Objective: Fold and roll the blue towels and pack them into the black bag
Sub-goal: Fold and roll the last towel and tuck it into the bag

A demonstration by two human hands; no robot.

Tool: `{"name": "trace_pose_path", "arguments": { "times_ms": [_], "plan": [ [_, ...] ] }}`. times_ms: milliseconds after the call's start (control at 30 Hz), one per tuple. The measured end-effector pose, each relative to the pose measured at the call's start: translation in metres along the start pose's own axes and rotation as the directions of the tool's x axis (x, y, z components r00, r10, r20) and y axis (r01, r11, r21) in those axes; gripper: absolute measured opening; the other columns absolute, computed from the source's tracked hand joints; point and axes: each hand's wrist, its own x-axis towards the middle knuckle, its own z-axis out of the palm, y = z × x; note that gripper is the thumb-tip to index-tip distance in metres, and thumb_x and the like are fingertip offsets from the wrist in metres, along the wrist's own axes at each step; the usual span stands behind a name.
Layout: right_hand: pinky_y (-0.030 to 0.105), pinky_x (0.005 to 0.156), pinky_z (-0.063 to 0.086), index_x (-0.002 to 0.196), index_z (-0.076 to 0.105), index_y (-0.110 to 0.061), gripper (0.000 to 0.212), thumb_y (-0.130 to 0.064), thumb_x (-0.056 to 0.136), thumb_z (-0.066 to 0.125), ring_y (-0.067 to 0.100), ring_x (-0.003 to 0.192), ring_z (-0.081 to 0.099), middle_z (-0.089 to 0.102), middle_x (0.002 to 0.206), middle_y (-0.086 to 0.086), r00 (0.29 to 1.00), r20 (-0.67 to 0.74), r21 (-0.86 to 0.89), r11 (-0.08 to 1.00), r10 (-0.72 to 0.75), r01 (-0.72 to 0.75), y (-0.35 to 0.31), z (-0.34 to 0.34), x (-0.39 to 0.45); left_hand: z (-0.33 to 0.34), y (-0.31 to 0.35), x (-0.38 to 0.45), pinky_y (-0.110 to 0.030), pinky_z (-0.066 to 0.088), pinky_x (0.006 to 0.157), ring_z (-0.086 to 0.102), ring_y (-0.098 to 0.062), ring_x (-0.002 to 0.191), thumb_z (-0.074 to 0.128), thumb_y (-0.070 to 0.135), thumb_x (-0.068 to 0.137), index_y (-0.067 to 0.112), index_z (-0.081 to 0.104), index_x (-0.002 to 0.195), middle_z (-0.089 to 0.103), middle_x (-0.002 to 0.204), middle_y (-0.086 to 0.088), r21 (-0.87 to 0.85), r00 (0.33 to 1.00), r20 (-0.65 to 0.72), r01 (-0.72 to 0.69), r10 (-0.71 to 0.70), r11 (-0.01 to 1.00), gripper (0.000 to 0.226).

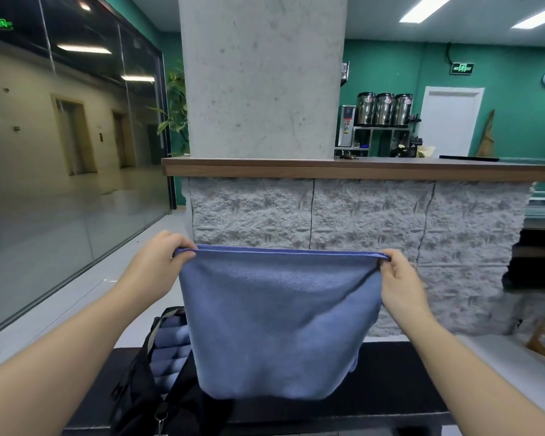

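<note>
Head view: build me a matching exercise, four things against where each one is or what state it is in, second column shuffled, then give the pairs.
Things:
1. blue towel
2. black bag
3. rolled towels
4. metal urns

Places or states:
A. lined up inside the open bag
B. on a shelf behind the counter, far right
C. held up by its top corners, hanging flat
D. open on the dark surface, lower left

Pairs: 1-C, 2-D, 3-A, 4-B. The left hand and right hand each pinch a corner.
</note>
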Motion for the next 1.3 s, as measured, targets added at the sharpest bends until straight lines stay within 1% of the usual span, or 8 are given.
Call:
{"name": "trace_pose_path", "arguments": {
  "times_ms": [233,400,633,767,933,1033,1133,1300],
  "plan": [
    [0.031,0.054,0.035,0.111,0.055,-0.025,0.026,-0.018,0.101,0.032,0.016,0.059,0.047,0.059,0.073,0.000,0.992,0.035,-0.236,0.964,-0.119,0.123,0.000,-0.007,-0.004,-0.002,0.000,-0.003,-0.032,0.038,0.072,0.050,-0.020,0.083,0.051,0.014,0.094,0.024,0.055,0.095,0.050,0.090,0.002,-0.058,0.998,-0.046,0.035,-0.038,0.998,0.011],
    [0.030,0.061,0.040,0.109,0.057,-0.026,0.025,-0.019,0.101,0.034,0.015,0.076,0.053,0.059,0.083,-0.005,0.989,0.042,-0.260,0.955,-0.139,0.146,-0.001,-0.008,-0.005,-0.003,0.000,-0.004,-0.028,0.034,0.076,0.050,-0.020,0.090,0.049,0.018,0.096,0.015,0.061,0.106,0.053,0.098,-0.003,-0.019,0.995,-0.011,0.103,-0.103,0.994,0.016],
    [0.033,0.062,0.039,0.094,0.055,-0.020,0.021,-0.021,0.101,0.036,0.028,0.078,0.057,0.063,0.083,0.007,0.987,0.159,-0.176,0.984,0.014,0.014,0.003,0.000,-0.008,0.002,0.005,-0.009,-0.033,0.035,0.062,0.051,-0.026,0.078,0.046,0.021,0.097,0.012,0.058,0.097,0.058,0.086,-0.009,-0.129,0.966,0.010,0.256,-0.257,0.958,0.016],
    [0.031,0.056,0.030,0.078,0.051,-0.002,0.025,-0.016,0.096,0.041,0.023,0.062,0.043,0.050,0.068,0.012,0.980,0.163,-0.192,0.978,0.113,-0.081,0.005,0.003,-0.004,0.005,0.004,-0.011,-0.030,0.032,0.055,0.046,-0.023,0.063,0.048,0.018,0.094,0.016,0.056,0.093,0.053,0.074,-0.005,-0.205,0.962,0.027,0.270,-0.270,0.941,0.009],
    [0.022,0.043,0.036,0.073,0.045,-0.009,0.015,-0.010,0.088,0.039,0.021,0.064,0.036,0.038,0.069,0.010,0.939,0.159,-0.091,0.952,0.303,-0.292,0.005,0.007,-0.002,0.007,0.003,-0.014,-0.028,0.029,0.056,0.034,-0.019,0.058,0.039,0.003,0.089,0.018,0.059,0.075,0.041,0.063,-0.006,-0.288,0.947,0.186,0.307,-0.261,0.907,0.029],
    [0.023,0.046,0.031,0.077,0.046,-0.010,0.012,-0.008,0.087,0.039,0.019,0.058,0.032,0.036,0.062,0.006,0.885,0.174,0.039,0.896,0.431,-0.443,0.002,0.007,-0.003,0.006,0.011,-0.017,-0.026,0.035,0.053,0.036,-0.019,0.059,0.034,-0.002,0.091,0.011,0.058,0.067,0.040,0.065,-0.006,-0.439,0.896,0.343,0.417,-0.281,0.796,0.036],
    [0.022,0.046,0.028,0.075,0.048,-0.009,0.014,-0.006,0.086,0.040,0.018,0.051,0.031,0.037,0.055,0.004,0.854,0.202,0.137,0.850,0.479,-0.509,-0.003,0.006,-0.006,0.001,0.021,-0.023,-0.025,0.049,0.056,0.052,-0.021,0.066,0.042,-0.008,0.087,0.005,0.064,0.077,0.057,0.073,-0.011,-0.580,0.851,0.479,0.491,-0.216,0.650,0.028],
    [0.024,0.048,0.032,0.076,0.056,-0.008,0.017,-0.010,0.090,0.046,0.020,0.055,0.039,0.045,0.064,0.009,0.837,0.322,0.205,0.830,0.443,-0.518,-0.017,0.010,-0.016,0.000,0.050,-0.031,-0.015,0.051,0.071,0.068,-0.005,0.081,0.052,-0.012,0.086,0.020,0.067,0.097,0.074,0.085,0.006,-0.558,0.853,0.518,0.287,0.056,0.779,0.037]
  ]
}}
